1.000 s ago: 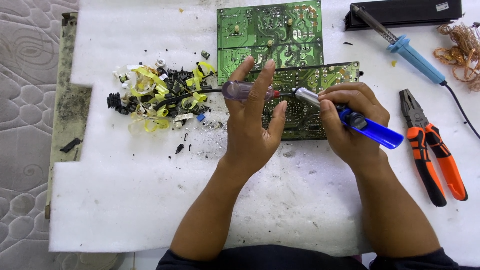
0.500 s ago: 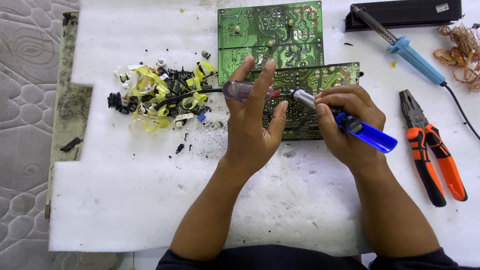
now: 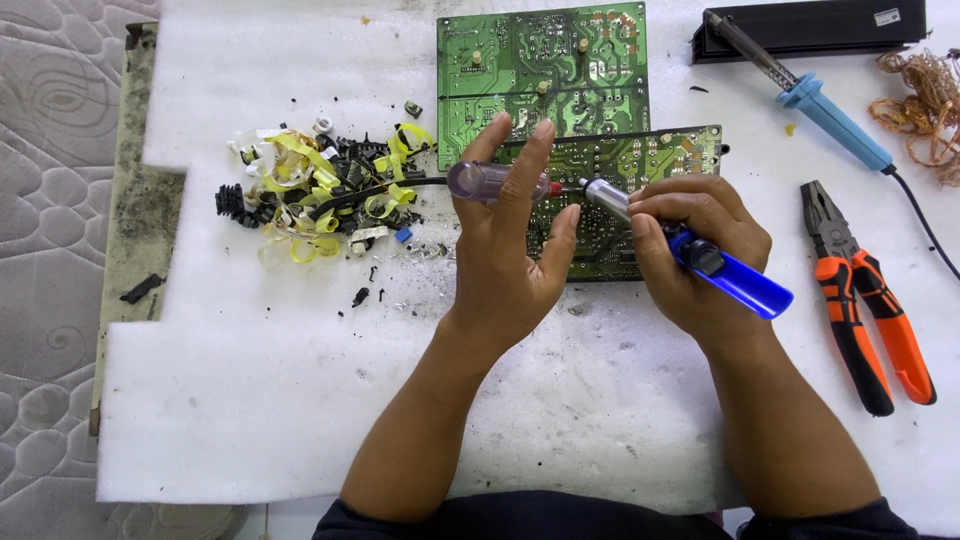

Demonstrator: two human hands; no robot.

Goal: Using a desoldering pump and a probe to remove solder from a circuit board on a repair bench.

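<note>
Item: left hand [image 3: 510,270] closed round a clear-handled screwdriver [image 3: 495,183], right hand [image 3: 690,255] clamped on a blue torch lighter [image 3: 725,275] whose metal nozzle met the screwdriver's tip just above the lower green circuit board [image 3: 625,160], which lay on the white foam sheet [image 3: 300,400]. Risk noted: heat at the nozzle was judged liable to scorch the foam or the nearby fingers, or the tip to slip off the board. Adjacent: second circuit board [image 3: 545,60] behind, pile of yellow and black scrap [image 3: 320,190] left, soldering iron [image 3: 800,90], orange pliers [image 3: 865,300] and copper wire [image 3: 925,110] right, none obstructing.
</note>
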